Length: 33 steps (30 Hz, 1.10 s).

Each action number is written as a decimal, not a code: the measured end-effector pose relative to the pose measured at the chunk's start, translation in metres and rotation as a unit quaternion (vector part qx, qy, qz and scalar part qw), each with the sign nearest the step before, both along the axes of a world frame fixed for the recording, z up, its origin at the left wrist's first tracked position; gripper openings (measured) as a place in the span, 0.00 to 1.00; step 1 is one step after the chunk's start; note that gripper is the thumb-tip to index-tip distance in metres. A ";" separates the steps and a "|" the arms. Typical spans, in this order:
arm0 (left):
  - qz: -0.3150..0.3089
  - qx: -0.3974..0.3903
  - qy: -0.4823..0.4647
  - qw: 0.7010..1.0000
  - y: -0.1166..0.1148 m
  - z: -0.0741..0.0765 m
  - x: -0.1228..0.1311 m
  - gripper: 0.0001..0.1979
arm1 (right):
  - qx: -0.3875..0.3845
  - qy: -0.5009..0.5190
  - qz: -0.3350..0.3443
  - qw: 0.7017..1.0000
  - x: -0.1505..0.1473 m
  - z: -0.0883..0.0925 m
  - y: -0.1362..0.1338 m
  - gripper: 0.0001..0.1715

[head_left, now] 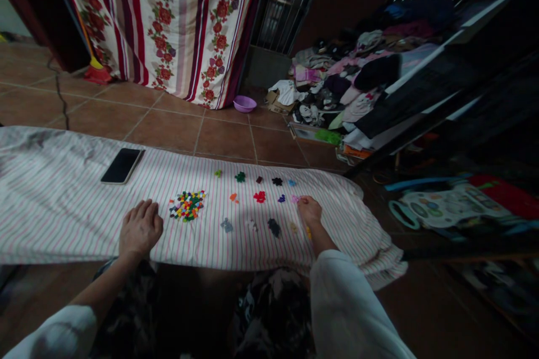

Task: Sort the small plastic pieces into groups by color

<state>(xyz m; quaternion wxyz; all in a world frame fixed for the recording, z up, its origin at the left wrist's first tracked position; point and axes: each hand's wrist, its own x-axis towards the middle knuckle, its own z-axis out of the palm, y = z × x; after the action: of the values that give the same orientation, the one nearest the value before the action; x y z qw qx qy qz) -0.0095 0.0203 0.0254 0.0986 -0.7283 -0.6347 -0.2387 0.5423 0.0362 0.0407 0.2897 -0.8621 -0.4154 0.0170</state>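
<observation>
Head camera, and we're looking down on a long surface draped in a white cloth with thin pink and grey stripes. Over at the right, the person's right hand is down at a small cluster of pale pink pieces, fingers bent and bunched; whether they grip a piece, I cannot tell. Across to the left hand, palm down on the cloth, fingers loosely curled, anything beneath them hidden from us. Just beside it sits a mixed heap of tiny multicoloured pieces, and between heap and right hand it's small single-colour groups in three rows! Far row: lime green through dark green pieces to light blue. Middle: orange, bright red pieces, dark blue-purple, then that pink. Near row: light grey, white, dark grey, tan, with yellow partly behind the right wrist. Beyond the left hand lies a flat phone with a black screen.
</observation>
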 end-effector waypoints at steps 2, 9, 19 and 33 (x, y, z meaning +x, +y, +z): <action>0.001 0.002 -0.001 1.000 0.000 0.000 0.000 0.18 | -0.013 0.023 -0.018 0.999 -0.003 0.001 -0.001 0.14; -0.002 0.006 -0.013 1.000 0.000 0.000 0.000 0.17 | 0.012 0.084 -0.036 0.996 -0.010 0.009 -0.008 0.16; 0.008 -0.013 -0.006 1.000 0.000 0.000 0.001 0.18 | 0.068 0.092 0.029 0.993 -0.038 0.020 -0.003 0.17; 0.014 -0.012 -0.002 1.000 0.001 -0.002 0.002 0.18 | 0.133 0.228 0.324 0.908 -0.207 0.019 0.022 0.16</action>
<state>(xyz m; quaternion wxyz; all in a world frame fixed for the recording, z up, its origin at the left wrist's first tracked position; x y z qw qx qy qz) -0.0078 0.0217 0.0236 0.0921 -0.7199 -0.6479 -0.2312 0.3354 0.0582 0.0593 0.4675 -0.6059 -0.5929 0.2508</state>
